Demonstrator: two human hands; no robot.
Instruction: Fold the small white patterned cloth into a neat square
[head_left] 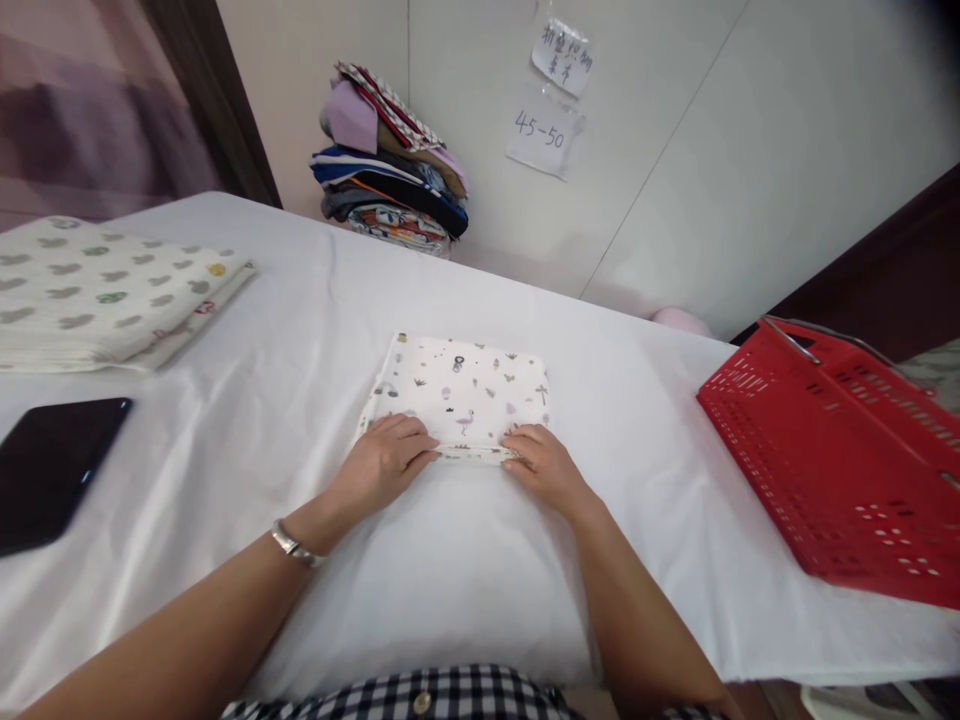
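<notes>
White and dotted with small prints, a flamingo among them, the folded cloth point(472, 385) lies flat on the white tablecloth point(637, 420), just beyond the fingertips of both hands. The left hand point(386, 460) pinches its near edge toward the left corner, thumb below and fingers close together on top. The right hand point(546, 470) pinches the same edge toward the right corner in the same way. Behind the left fingers, a silvery bracelet point(294, 546) circles the wrist. Well to the left of those fingers lies a black flat device point(60, 465), with a larger patterned cloth point(105, 290) beyond it. Well to the right of the right fingers stands a red basket point(780, 460). Far ahead of the fingertips, a pile of folded fabrics point(397, 165) rises at the table's far edge.
</notes>
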